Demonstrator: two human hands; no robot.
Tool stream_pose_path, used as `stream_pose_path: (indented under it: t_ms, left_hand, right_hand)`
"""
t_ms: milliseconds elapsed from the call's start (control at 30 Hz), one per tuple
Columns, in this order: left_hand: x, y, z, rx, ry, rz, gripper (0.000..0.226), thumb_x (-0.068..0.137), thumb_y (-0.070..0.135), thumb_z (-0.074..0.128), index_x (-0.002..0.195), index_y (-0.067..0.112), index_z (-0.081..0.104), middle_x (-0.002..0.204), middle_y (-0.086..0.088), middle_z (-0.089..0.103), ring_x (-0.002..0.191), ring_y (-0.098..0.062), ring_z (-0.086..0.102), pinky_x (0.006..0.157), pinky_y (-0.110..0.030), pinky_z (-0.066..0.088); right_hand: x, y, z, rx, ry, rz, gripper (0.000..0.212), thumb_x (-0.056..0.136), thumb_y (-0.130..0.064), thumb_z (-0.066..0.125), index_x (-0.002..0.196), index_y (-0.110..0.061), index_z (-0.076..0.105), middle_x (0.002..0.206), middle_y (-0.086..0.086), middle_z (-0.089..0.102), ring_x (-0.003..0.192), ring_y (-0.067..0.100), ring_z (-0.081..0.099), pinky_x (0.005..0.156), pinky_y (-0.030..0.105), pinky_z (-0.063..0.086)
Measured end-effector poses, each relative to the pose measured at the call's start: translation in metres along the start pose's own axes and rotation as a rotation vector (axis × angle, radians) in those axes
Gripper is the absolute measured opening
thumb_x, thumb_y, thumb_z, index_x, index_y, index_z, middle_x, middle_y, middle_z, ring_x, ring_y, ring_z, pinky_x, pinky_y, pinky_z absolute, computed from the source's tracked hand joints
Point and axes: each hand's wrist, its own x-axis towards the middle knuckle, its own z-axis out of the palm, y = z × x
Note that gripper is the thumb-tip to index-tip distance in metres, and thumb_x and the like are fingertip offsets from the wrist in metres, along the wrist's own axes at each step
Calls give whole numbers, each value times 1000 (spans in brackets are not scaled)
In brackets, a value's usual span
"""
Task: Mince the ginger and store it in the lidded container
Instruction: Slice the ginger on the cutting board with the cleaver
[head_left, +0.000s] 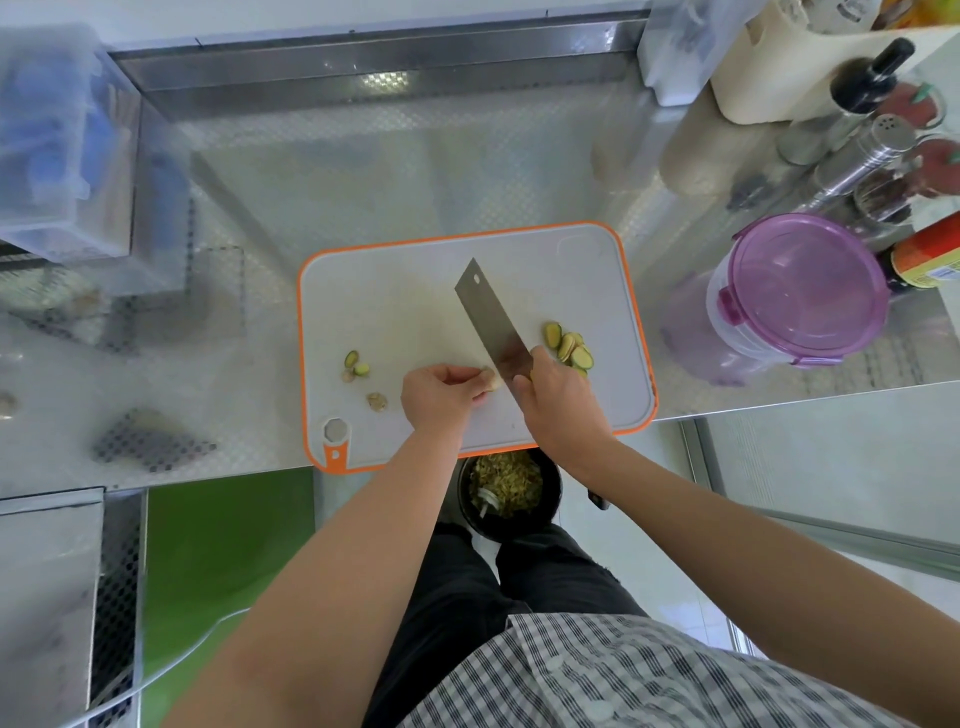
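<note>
Two bare hands work near the front edge of an orange-rimmed cutting board (389, 291). Closest to me, below the counter's edge, a dark bin (506, 491) holds scraps. The left hand (441, 395) pinches a small ginger piece (491, 382) with curled fingers. The right hand (558, 402) grips a cleaver (493, 327), its blade just beside the piece. Ginger slices (569, 348) lie right of the blade and trimmings (358, 366) lie to the left. Slicing looks nearly done; mincing and storing remain. The board's far half is bare, giving chopping room. Beyond it, to the right, the purple lidded container (800, 291) stands closed, well apart.
</note>
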Motion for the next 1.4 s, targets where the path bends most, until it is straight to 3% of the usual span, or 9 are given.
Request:
stream_pose_path:
  t_ms: [100, 367, 533, 667, 800, 900, 1167, 1400]
  left_hand:
    - [0, -1, 0, 19, 1, 3, 18, 65, 5, 86, 60, 11, 70, 59, -5, 69, 61, -22, 69, 79, -48, 58]
    - [-2, 1, 0, 31, -4, 19, 19, 65, 5, 86, 60, 11, 68, 54, 1, 67, 55, -17, 66, 77, -47, 59]
    - [0, 3, 1, 56, 4, 28, 20, 65, 2, 85, 60, 11, 68, 59, -4, 67, 61, -25, 67, 76, -48, 59]
    - [0, 0, 0, 39, 11, 21, 21, 67, -2, 82, 59, 12, 68, 65, -10, 69, 68, -30, 70, 77, -49, 58]
    - [2, -3, 0, 44, 9, 23, 22, 67, 2, 83, 57, 15, 69, 64, -9, 70, 65, -29, 69, 77, -51, 58]
    - [-1, -1, 0, 16, -3, 22, 19, 69, 0, 82, 60, 10, 68, 56, -3, 67, 58, -24, 67, 78, -51, 58]
    - [-2, 0, 2, 7, 0, 13, 19, 69, 0, 82, 60, 10, 68, 56, -3, 67, 61, -25, 66, 78, -51, 58]
    - [-3, 1, 2, 24, -1, 21, 22, 71, -1, 80, 59, 12, 67, 49, 5, 64, 60, -25, 63, 79, -49, 58]
  right_hand:
    - [-6, 2, 2, -89, -22, -27, 12, 99, -21, 40, 96, -9, 38, 78, 7, 46, 71, 27, 44, 54, 33, 29]
    - [-12, 0, 7, -152, -34, 30, 7, 98, -12, 40, 104, -9, 40, 84, 6, 44, 75, 25, 42, 62, 34, 34]
    - [-7, -5, 14, -157, -44, 64, 2, 97, -10, 41, 98, -11, 39, 81, 5, 46, 72, 26, 47, 59, 35, 34]
    - [8, -11, 20, -130, -42, 67, 5, 96, -7, 43, 102, -8, 42, 81, 9, 51, 80, 31, 55, 59, 35, 34]
    - [11, -10, 23, -108, -38, 56, 2, 98, -10, 42, 98, -9, 40, 90, 14, 59, 85, 35, 58, 59, 36, 33]
    - [10, -6, 19, -103, -39, 46, 13, 100, -19, 40, 104, -7, 41, 93, 16, 60, 87, 36, 58, 60, 36, 35]
    - [-9, -3, 7, -73, -18, 4, 21, 101, -25, 39, 106, -5, 41, 83, 10, 47, 74, 26, 42, 62, 35, 33]
    - [-11, -5, 11, -125, -23, 37, 10, 99, -14, 41, 106, -8, 40, 82, 7, 44, 73, 25, 43, 61, 35, 33]
